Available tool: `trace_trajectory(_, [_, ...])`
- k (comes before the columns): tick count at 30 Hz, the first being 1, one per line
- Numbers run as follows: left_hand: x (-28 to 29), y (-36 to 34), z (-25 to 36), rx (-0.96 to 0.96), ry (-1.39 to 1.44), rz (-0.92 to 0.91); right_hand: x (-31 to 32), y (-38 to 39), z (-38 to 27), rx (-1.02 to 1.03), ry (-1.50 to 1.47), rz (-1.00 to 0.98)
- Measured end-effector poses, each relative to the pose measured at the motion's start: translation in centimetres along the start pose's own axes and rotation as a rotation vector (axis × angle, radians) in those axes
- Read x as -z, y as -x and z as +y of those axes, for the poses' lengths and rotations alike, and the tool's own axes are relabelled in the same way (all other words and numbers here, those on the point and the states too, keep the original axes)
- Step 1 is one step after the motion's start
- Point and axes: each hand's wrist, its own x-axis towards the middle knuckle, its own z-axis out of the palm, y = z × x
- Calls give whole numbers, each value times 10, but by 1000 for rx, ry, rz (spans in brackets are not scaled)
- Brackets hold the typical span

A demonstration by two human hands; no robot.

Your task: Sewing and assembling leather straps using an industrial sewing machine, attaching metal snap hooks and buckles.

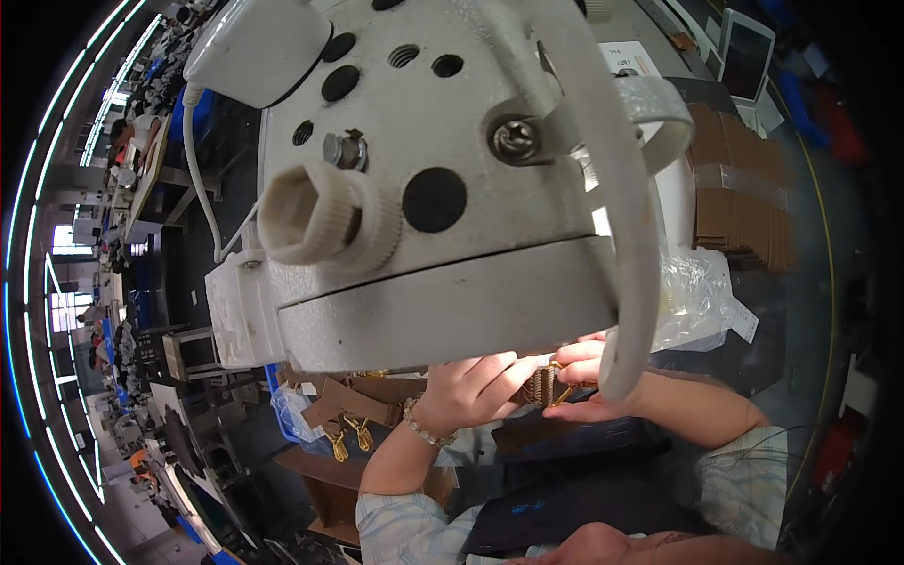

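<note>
"So, from the head camera, where is the work?"

"Low, just right of centre. A brown ribbed piece (540, 386) with a gold metal fitting (562, 396) sits between the two hands, just below the lower edge of a big white machine (443, 301)."

"And the right hand (595, 381)?"

"Closed on it: fingers above, thumb below, the gold fitting between them. The machine's curved white bar hides part of that hand."

"What about the left hand (476, 388)?"

"Its fingers are curled and reach to the brown piece from the other side. The thumb is hidden, so I can't tell whether it pinches. There's a beaded bracelet (426, 426) on that wrist."

"Anything near it?"

"Yes, to its left, brown strips (344, 402) and gold clasps (358, 431) lie beside some clear plastic (296, 412), near a blue bin edge (274, 384)."

"And past the right hand?"

"Crumpled clear wrapping (692, 299), then a stack of brown cardboard (739, 193) farther off, with a white-framed screen (747, 58) beyond."
</note>
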Motion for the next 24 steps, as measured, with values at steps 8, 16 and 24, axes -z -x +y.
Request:
trace_trajectory(8, [2, -3, 4, -36, 130, -131, -3, 5, 2, 65, -387, 95])
trace_trajectory(16, [-13, 1, 4, -125, 149, 92, -5, -9, -7, -271, -702, -54])
trace_trajectory(24, [-40, 4, -28, -398, 160, 378, -15, -10, -15, 5, -516, -42])
